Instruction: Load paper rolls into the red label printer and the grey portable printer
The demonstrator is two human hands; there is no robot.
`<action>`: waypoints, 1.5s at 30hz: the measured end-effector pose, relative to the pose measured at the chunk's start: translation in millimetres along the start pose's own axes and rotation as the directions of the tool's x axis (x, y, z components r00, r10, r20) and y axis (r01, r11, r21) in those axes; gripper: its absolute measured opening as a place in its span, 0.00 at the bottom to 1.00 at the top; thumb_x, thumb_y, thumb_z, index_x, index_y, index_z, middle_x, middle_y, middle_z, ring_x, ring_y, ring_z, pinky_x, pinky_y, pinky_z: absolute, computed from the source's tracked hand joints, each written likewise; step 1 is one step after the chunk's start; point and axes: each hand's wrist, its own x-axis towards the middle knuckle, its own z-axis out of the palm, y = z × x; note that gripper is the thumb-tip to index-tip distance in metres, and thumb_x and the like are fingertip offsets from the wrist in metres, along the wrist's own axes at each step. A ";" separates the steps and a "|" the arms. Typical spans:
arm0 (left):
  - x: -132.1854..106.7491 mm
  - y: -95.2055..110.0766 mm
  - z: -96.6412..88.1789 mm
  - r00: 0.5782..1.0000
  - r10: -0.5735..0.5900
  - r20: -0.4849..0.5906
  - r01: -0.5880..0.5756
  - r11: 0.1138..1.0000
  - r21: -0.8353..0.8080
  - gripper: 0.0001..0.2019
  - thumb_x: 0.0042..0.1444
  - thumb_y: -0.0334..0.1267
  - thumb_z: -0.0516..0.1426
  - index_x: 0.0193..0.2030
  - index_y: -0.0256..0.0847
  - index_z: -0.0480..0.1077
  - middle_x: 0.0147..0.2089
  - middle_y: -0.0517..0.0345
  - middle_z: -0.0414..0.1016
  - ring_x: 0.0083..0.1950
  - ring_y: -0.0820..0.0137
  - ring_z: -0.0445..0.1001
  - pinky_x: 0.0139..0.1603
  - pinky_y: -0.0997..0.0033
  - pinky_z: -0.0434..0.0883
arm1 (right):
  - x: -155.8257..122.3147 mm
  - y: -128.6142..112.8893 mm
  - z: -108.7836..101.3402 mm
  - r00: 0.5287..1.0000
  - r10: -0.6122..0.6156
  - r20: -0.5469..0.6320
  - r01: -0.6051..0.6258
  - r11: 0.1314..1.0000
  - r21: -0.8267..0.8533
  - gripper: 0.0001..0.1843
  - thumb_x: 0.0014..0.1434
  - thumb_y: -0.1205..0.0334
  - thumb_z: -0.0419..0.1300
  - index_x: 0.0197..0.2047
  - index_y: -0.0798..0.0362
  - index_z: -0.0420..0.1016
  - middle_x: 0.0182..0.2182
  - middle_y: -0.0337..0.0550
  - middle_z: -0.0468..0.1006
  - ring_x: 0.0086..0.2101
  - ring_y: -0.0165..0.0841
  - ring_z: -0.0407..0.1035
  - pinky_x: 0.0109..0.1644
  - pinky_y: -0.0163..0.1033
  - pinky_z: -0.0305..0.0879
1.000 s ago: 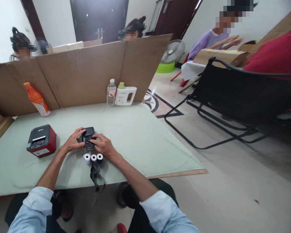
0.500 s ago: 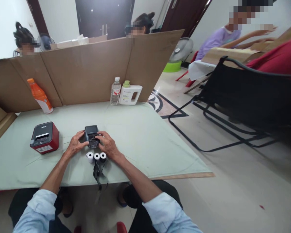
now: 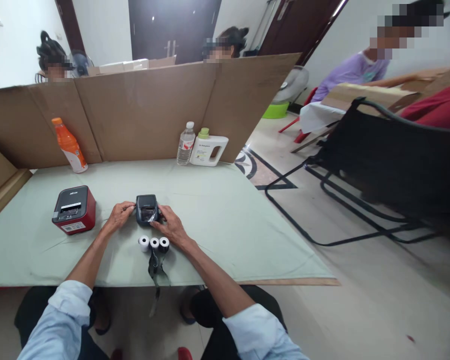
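Note:
A small dark grey portable printer with a clear window at its front lies on the table in front of me. My left hand is closed at its left side, the fingertips against the upper left edge. On the other side, my right hand grips the printer's right edge, with the thumb at the front corner. Just below stand three white paper rolls in a row. Crumpled black strips trail from them over the table's front edge. To the left sits a red and black box-shaped printer.
A cardboard screen runs along the back of the pale green table. Against it stand an orange bottle, a water bottle and a white jug. A black folding chair and people are beyond.
My right fingers have moved off the printer's front window to its right edge, and the window now shows. My left thumb has drawn back from the front. The view has shifted slightly.

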 end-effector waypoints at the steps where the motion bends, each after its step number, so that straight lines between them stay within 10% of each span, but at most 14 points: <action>1: 5.7 0.2 0.9 0.997 -0.070 -0.020 0.070 0.997 -0.014 0.13 0.58 0.40 0.58 0.40 0.36 0.82 0.41 0.52 0.83 0.45 0.63 0.79 0.49 0.66 0.75 | 0.2 0.5 0.2 1.000 0.002 0.001 -0.002 1.000 -0.002 0.35 0.61 0.52 0.68 0.68 0.49 0.69 0.57 0.53 0.74 0.48 0.43 0.74 0.52 0.50 0.75; 6: 27.7 6.0 5.4 0.957 -0.285 -0.049 0.284 0.958 -0.040 0.07 0.53 0.34 0.60 0.33 0.33 0.79 0.24 0.61 0.72 0.26 0.74 0.69 0.26 0.77 0.62 | 0.9 3.0 1.3 1.000 -0.006 0.010 0.006 1.000 0.012 0.35 0.60 0.51 0.69 0.68 0.50 0.69 0.58 0.53 0.73 0.49 0.43 0.73 0.54 0.50 0.75; 11: 32.4 14.3 -1.0 0.930 -0.359 0.084 0.366 0.925 -0.105 0.25 0.55 0.31 0.60 0.61 0.31 0.75 0.25 0.62 0.73 0.21 0.77 0.66 0.18 0.80 0.55 | 1.7 2.8 2.4 1.000 -0.011 0.002 0.011 1.000 0.023 0.34 0.61 0.51 0.69 0.67 0.50 0.69 0.58 0.53 0.73 0.50 0.43 0.73 0.54 0.50 0.75; 45: 30.8 18.1 -14.0 0.854 -0.398 0.335 0.488 0.835 -0.254 0.40 0.58 0.30 0.62 0.77 0.36 0.57 0.28 0.62 0.74 0.23 0.77 0.71 0.17 0.82 0.58 | 1.7 2.5 6.2 0.998 -0.050 -0.023 0.050 0.999 -0.008 0.34 0.62 0.52 0.68 0.69 0.48 0.68 0.57 0.52 0.73 0.54 0.44 0.72 0.56 0.50 0.74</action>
